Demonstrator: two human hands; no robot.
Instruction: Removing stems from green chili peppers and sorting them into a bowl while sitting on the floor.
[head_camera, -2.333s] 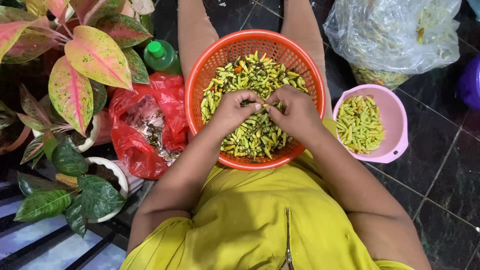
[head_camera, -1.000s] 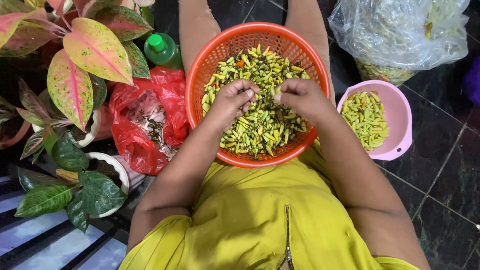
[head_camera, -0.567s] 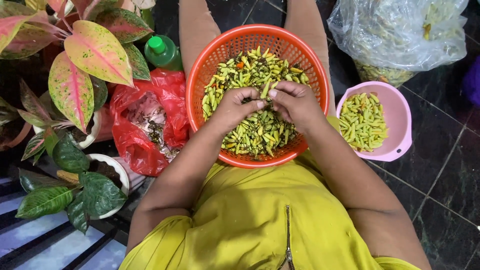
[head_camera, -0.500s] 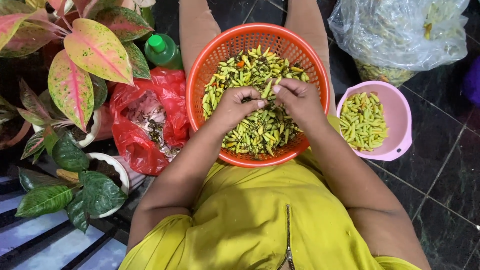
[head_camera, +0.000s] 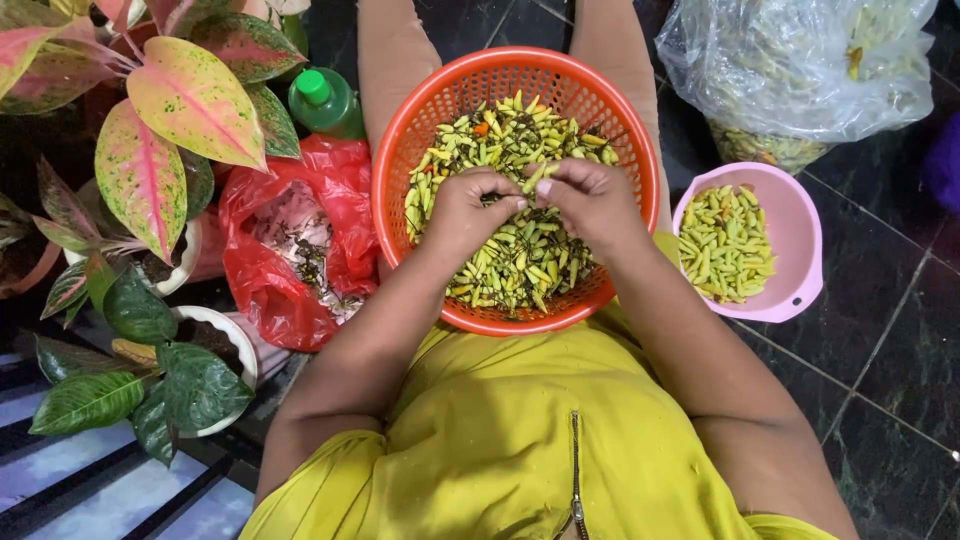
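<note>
Dark floor tiles (head_camera: 880, 330) are lying under an orange basket (head_camera: 430, 130) of small green chilies (head_camera: 520, 260), which is sitting between the person's legs. Both hands are meeting over the heap's middle, equally near it. The left hand (head_camera: 462, 212) and right hand (head_camera: 592, 200) are pinching fingertip to fingertip on one chili (head_camera: 536, 176), its long axis running slantwise up from the pinch, away from the body. Right of the basket, a pink bowl (head_camera: 800, 230) is holding more chilies; a red bag (head_camera: 260, 270) is lying left.
</note>
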